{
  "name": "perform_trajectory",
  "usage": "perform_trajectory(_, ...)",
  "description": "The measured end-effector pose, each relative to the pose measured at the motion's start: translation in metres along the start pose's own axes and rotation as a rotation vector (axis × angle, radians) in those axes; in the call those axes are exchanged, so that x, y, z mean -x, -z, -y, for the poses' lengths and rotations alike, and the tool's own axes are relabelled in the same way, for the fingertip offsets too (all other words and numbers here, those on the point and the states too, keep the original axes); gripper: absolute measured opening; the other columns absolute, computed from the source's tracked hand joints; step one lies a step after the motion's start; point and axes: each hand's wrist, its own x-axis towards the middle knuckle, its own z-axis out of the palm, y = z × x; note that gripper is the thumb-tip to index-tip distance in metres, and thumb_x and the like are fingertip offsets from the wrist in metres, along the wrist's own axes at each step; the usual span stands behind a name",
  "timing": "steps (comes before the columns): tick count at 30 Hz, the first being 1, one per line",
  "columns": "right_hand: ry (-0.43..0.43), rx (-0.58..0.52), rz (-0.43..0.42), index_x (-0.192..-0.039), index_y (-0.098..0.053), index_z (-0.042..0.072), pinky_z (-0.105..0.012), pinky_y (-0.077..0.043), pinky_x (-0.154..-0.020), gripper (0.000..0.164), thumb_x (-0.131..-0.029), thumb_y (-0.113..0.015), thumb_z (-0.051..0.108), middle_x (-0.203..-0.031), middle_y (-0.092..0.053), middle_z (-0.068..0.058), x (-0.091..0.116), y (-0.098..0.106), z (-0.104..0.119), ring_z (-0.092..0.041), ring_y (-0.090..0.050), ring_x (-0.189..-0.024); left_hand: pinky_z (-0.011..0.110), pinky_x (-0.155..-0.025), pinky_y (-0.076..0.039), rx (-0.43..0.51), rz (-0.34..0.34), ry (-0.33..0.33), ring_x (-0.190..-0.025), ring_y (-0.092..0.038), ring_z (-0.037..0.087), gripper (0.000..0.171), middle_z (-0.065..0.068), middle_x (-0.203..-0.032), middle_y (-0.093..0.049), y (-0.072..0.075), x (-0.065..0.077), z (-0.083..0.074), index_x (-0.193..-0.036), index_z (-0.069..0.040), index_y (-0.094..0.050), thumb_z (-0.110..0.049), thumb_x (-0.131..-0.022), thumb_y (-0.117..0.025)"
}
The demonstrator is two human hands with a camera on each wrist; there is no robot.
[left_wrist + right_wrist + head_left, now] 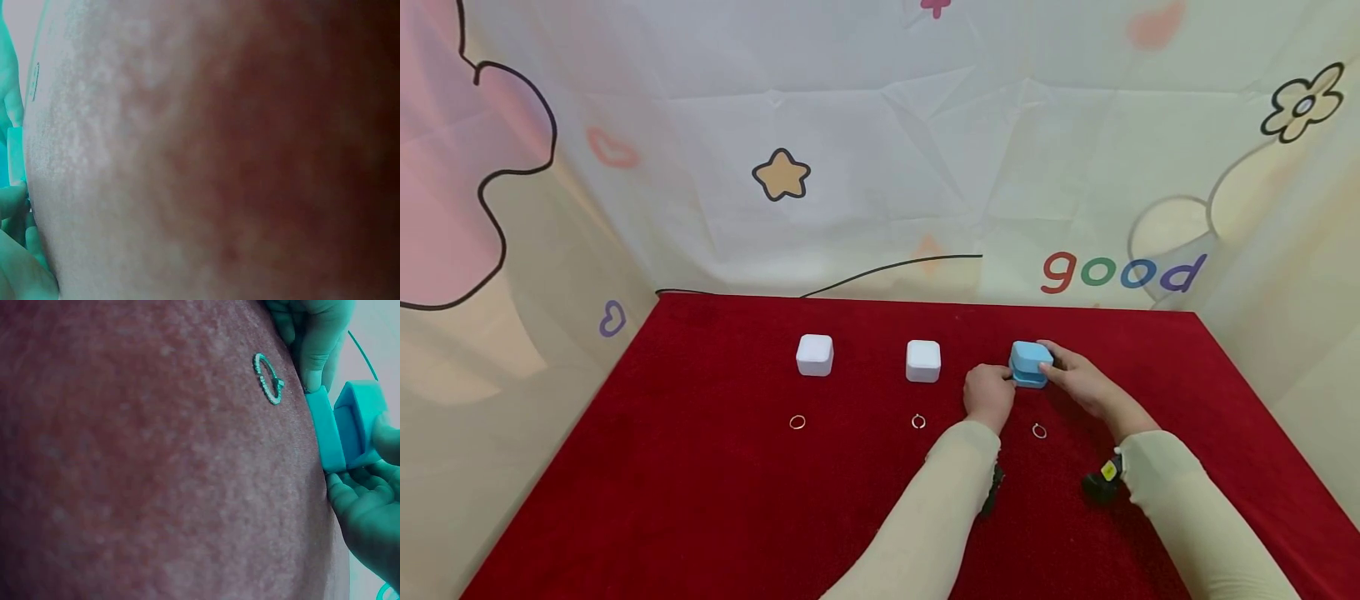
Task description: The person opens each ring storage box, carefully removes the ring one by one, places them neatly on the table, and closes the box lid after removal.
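A light-blue ring box (1031, 357) stands at the right of the red cloth, its lid (367, 403) raised a little off its base (325, 431). My right hand (1081, 383) grips the lid, with the thumb on its side. At the left, my left hand (988, 395) holds the base low down, a fingertip against its edge in the right wrist view. In front of the box lies a silver-coloured ring (1039, 431), seen with small beads along its band in the right wrist view. The inside of the box is mostly hidden.
Two white ring boxes, one in the middle (922, 361) and one at the left (815, 355), stand in a row with the blue one. Before them lie an open-band ring (918, 422) and a gold-coloured ring (797, 422). A printed curtain (865, 167) hangs behind the red cloth (700, 483).
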Motion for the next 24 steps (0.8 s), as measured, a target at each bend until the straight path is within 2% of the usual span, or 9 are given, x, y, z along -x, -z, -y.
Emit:
perform_trajectory(9,0.018,0.007,-0.007,-0.162,-0.009,-0.005,-0.070,-0.023,-0.122,0.067,-0.109,-0.046,0.016,-0.163,-0.013,-0.037,-0.0003,-0.0017,-0.0039,-0.057,-0.017,-0.147,0.033,-0.086,-0.062,0.047,-0.025,0.043,-0.101,-0.075,0.020,0.016,0.002,-0.105,-0.081,-0.0018,0.0002,-0.0010,-0.104,-0.013,-0.083,-0.008,-0.091,-0.075)
perform_trajectory(16,0.020,0.013,-0.011,-0.161,-0.010,-0.005,-0.071,-0.022,-0.122,0.068,-0.109,-0.047,0.016,-0.163,-0.013,-0.038,-0.0003,-0.0018,-0.0057,-0.056,-0.018,-0.147,0.030,-0.082,-0.062,0.026,-0.033,0.022,-0.099,-0.076,0.018,0.016,0.002,-0.103,-0.082,-0.0022,0.0013,0.0000,-0.104,-0.012,-0.083,-0.008,-0.090,-0.075)
perform_trajectory(24,0.027,0.030,-0.015,-0.161,-0.013,-0.006,-0.070,-0.023,-0.122,0.066,-0.108,-0.048,0.012,-0.162,-0.016,-0.037,0.0018,-0.0022,-0.0036,-0.056,-0.019,-0.147,0.031,-0.084,-0.062,0.028,-0.023,0.027,-0.102,-0.075,0.018,0.016,0.002,-0.104,-0.082,-0.0018,0.0018,-0.0015,-0.104,-0.012,-0.083,-0.008,-0.091,-0.075)
